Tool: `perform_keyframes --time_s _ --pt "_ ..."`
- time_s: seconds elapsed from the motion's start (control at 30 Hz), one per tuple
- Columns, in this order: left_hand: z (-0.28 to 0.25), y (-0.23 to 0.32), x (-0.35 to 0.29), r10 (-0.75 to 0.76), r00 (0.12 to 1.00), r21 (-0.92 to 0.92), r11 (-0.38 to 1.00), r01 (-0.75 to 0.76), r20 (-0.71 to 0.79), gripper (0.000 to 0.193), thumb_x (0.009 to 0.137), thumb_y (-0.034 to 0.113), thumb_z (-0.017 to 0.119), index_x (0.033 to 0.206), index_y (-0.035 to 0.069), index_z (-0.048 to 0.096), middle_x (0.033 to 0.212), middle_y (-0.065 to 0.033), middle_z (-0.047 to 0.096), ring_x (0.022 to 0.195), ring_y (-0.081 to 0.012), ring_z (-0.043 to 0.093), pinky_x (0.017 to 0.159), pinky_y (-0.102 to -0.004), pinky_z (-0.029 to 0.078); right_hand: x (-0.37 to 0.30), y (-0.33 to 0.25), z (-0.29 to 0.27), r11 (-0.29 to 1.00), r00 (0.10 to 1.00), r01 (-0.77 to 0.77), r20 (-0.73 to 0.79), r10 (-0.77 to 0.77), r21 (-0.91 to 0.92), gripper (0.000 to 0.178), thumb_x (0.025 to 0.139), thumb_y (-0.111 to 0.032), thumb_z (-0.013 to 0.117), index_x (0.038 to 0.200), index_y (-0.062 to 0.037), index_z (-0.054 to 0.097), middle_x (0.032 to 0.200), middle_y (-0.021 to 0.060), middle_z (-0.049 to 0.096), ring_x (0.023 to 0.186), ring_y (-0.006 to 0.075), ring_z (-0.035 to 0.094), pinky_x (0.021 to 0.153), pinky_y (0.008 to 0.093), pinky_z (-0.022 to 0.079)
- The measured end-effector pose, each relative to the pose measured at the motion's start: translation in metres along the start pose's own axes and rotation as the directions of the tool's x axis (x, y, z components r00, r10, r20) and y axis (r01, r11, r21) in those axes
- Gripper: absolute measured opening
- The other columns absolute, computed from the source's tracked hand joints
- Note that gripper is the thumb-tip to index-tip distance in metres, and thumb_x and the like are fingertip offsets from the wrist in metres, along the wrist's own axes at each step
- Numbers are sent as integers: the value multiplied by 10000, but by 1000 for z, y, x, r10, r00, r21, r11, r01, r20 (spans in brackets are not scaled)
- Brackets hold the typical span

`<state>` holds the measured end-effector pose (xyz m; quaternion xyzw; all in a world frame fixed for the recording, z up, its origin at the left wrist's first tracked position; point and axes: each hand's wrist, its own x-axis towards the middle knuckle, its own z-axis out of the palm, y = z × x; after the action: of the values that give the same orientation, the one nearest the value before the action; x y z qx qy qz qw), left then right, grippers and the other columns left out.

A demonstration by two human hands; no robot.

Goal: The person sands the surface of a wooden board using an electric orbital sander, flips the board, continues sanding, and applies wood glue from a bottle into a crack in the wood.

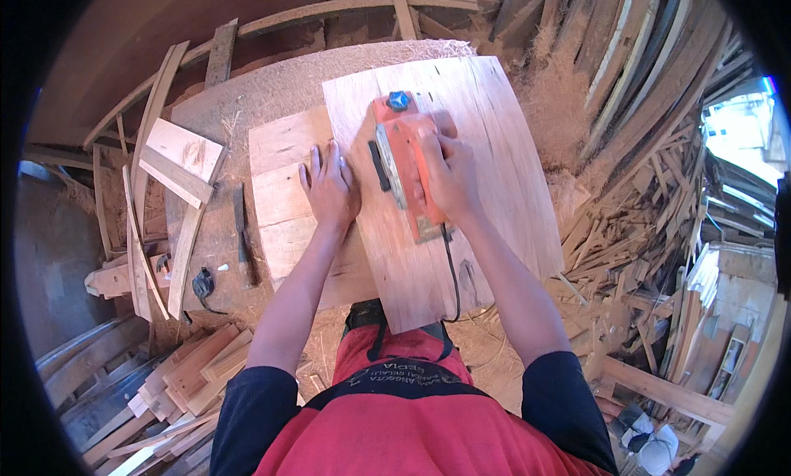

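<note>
Planer (405, 159) grasped in right hand (450, 173), on right board (504, 159); left hand (331, 189) spread, gripping nothing, by that board's left edge; planing looks partway, dark marks (467, 272) showing, amount remaining unclear.

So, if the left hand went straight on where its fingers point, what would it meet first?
The left hand would probably first cross the smaller board, then the bench top beyond; depth is unclear.

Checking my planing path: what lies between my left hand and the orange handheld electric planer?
The head view shows bare pale wooden board, then the black side bar of the planer.
</note>
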<state>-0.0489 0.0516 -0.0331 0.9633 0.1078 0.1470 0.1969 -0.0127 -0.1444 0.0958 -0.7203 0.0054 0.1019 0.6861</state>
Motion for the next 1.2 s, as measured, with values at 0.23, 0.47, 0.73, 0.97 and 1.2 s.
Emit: perform_keyframes --time_s 0.23,0.47,0.73,0.97,1.2 --pt "-7 2 1 -4 1000 -37 999 4 -4 483 1041 223 439 1451 -19 522 1488 -144 557 1483 -365 373 1222 -562 174 97 5 23 998 998 52 -16 -52 -31 565 1016 -469 581 788 32 712 534 85 615 446 147 616 435 324 466" --pt "-12 3 5 -33 999 -35 999 34 29 473 1038 208 441 1438 -28 534 1462 -163 575 1463 -382 396 1210 -580 195 172 -8 41 869 909 350 -97 -405 -350 543 984 -514 585 892 -7 757 615 147 670 570 199 679 540 382 500" --pt "5 -3 -7 9 1000 -36 999 -10 -16 458 1050 233 442 1438 16 551 1481 -145 562 1451 -366 416 1204 -589 200 84 -16 -7 999 997 -44 66 44 5 491 999 -514 597 953 -36 703 673 23 627 585 105 594 503 257 448" --pt "13 -4 28 -79 990 -1 997 80 118 536 1013 274 436 1528 124 450 1579 -86 459 1504 -283 351 1213 -613 147 -216 -13 -101 973 977 -206 -42 211 101 563 1055 -381 491 1440 30 473 777 52 641 500 109 559 445 259 437" --pt "29 20 48 -142 990 -70 987 142 10 526 1035 287 421 1536 127 433 1595 -134 411 1497 -275 357 1214 -615 143 -380 24 -136 960 959 -272 -66 277 67 460 997 -428 611 1028 29 650 704 22 630 583 81 592 507 244 468"
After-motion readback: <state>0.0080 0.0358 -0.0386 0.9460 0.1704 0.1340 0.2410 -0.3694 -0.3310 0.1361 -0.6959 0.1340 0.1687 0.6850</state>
